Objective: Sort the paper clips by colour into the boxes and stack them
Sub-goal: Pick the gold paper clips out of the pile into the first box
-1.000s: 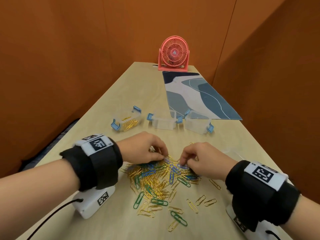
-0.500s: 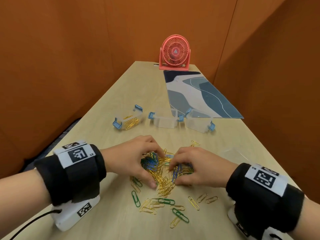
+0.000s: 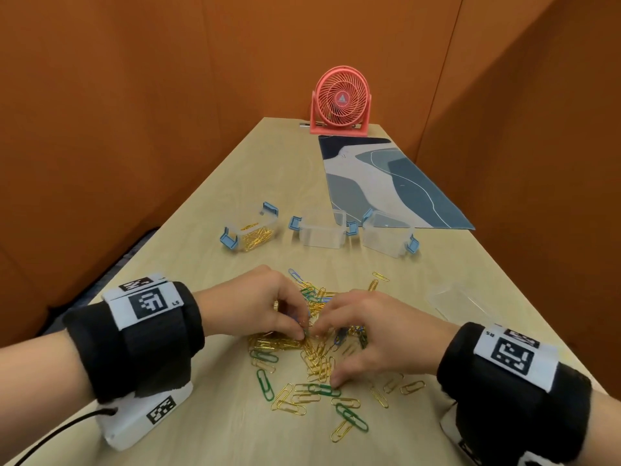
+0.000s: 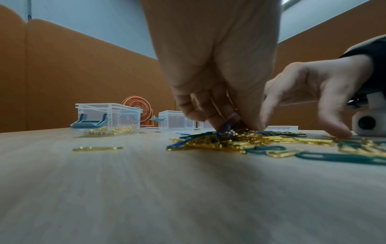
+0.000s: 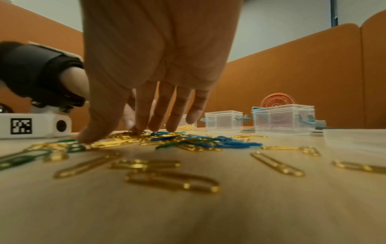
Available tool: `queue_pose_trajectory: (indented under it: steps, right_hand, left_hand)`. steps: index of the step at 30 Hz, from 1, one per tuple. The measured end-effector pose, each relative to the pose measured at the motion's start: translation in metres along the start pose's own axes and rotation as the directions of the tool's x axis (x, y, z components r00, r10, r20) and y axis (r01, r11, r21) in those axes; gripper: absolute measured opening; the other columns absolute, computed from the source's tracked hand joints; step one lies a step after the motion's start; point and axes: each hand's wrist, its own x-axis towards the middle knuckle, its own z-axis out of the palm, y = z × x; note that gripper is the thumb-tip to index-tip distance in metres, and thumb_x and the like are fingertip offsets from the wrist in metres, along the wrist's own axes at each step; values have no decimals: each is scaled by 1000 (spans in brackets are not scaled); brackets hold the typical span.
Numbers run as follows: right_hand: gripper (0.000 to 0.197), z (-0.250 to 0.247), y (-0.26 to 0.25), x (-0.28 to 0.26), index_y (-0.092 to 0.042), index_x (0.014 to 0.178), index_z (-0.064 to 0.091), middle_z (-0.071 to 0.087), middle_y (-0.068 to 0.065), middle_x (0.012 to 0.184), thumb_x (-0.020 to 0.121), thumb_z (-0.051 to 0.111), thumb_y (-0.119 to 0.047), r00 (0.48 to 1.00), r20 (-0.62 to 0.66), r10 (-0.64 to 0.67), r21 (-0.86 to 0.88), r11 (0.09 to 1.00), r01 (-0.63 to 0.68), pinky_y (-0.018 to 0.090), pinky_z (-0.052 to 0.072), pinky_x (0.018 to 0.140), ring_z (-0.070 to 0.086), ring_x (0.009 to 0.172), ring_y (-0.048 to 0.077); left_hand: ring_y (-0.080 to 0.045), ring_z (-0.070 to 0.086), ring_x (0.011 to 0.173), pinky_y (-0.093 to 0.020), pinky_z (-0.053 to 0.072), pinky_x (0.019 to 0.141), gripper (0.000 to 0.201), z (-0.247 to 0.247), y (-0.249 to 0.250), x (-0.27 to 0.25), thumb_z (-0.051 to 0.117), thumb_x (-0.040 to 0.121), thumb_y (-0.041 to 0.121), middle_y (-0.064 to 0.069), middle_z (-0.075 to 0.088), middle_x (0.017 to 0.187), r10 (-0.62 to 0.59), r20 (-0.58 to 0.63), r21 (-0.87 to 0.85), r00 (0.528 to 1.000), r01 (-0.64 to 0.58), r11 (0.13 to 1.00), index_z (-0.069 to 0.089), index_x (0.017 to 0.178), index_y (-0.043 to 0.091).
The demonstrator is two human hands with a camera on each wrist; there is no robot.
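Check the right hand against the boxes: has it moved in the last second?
Yes. The right hand has drawn back toward the person, away from the three boxes, its thumb now by a green clip.

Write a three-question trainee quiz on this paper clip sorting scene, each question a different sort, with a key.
1. True or false: the left box holds gold clips.
2. Multiple choice: the left hand pinches a clip of which colour? A) red B) blue C) white
3. Fill in: the fan stands at the table's ____ end.

Key:
1. True; the other two boxes look empty.
2. B; the left wrist view shows a blue clip in its grip, above the pile. The right hand rests spread on the pile.
3. far
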Motion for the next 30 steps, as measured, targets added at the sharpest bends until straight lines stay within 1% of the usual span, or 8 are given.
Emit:
queue_pose_trajectory:
  steps: [4,10,14,17,20,25,28,30]
  right_hand:
    - [56,3,0,3,-34,127,55,51,-13,127,74,72,-44,998,64,-15,-29,999,17,28,39,100,46,115,7]
    - [24,0,-2,2,-25,100,70,58,-6,100,78,73,-32,998,48,40,29,999,-41,32,49,82,54,83,9]
    - [14,2,-3,0,-17,89,69,62,-1,90,80,71,-27,997,58,48,56,997,-51,26,49,75,56,78,11]
    - [10,3,-2,-1,-16,89,66,63,0,87,86,64,-25,997,61,49,26,998,-50,22,46,73,52,75,8]
    - [8,1,0,-1,-18,88,61,54,-5,86,90,58,-25,995,-41,96,-42,994,-97,22,43,72,48,76,9]
    - [10,1,3,-1,-23,82,49,48,-6,83,91,53,-24,976,-149,160,-62,983,-171,19,37,69,46,76,12]
    - [12,2,2,-1,-22,80,49,48,-6,81,91,54,-23,979,-136,154,-43,986,-161,17,35,64,44,73,11]
    - [11,2,3,0,-21,82,49,49,-5,83,91,53,-23,977,-142,160,-38,985,-167,18,36,66,46,76,13]
  left_hand:
    - [-5,61,79,-14,48,72,12,-3,-3,-4,72,79,33,10,70,81,-66,-99,6,993,67,998,74,87,25]
    - [3,56,68,-5,37,58,6,-4,-2,-14,70,81,31,14,67,74,-109,-165,-77,980,97,992,72,83,26]
    - [3,56,60,-6,39,56,11,-5,0,-14,81,68,26,17,66,61,-145,-167,-197,975,111,974,70,69,23]
    - [1,55,56,-11,41,55,12,-7,-1,-14,83,65,27,10,67,60,-174,-210,-239,962,122,963,73,68,21]
    - [1,54,55,-10,41,54,8,-7,-1,-15,80,69,29,9,66,59,-190,-257,-245,947,126,961,74,70,24]
    - [0,63,76,-6,44,65,11,-1,-3,-13,70,82,26,9,73,83,-120,-180,-123,976,99,987,75,92,24]
    - [2,58,92,-3,40,74,35,1,-1,-12,65,82,42,13,65,103,-43,-40,43,998,44,998,66,114,29]
    - [1,52,99,-8,41,81,54,4,1,-11,64,77,55,14,56,115,-37,35,155,999,31,987,57,126,32]
